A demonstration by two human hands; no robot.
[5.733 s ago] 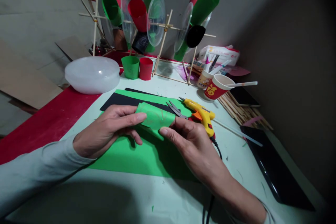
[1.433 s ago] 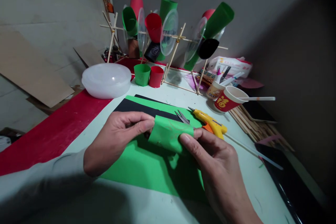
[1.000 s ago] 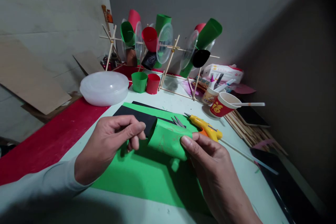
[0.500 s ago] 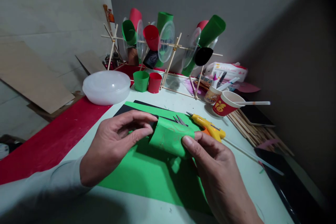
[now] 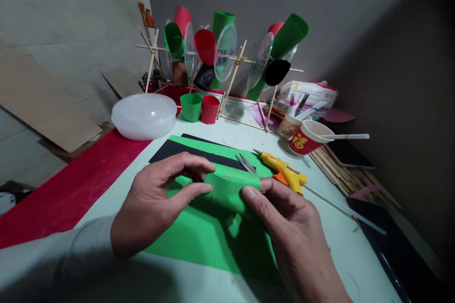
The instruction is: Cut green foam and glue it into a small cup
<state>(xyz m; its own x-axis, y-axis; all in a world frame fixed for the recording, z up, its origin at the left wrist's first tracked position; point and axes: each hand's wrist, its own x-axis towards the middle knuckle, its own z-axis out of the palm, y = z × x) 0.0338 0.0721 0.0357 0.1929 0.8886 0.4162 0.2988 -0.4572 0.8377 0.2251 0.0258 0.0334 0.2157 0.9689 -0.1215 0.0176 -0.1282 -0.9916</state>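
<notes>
A piece of green foam sheet rolled into a short tube (image 5: 229,188) is held between both hands just above a flat green sheet (image 5: 202,234). My left hand (image 5: 161,199) pinches the tube's left end with thumb and fingers. At its right end my right hand (image 5: 287,227) grips with the thumb on the front. A black sheet (image 5: 170,149) lies under the green one, farther back.
Scissors (image 5: 245,163) and a yellow glue gun (image 5: 284,173) lie just behind the hands. A stick frame with red and green cups (image 5: 227,52), a white lidded bowl (image 5: 144,116), two paper cups (image 5: 307,137) and a bundle of sticks (image 5: 341,170) stand around.
My left hand briefly let go of the tube's left end, then closed on it again. The tube has sunk slightly toward the flat sheet. The right hand kept its grip.
</notes>
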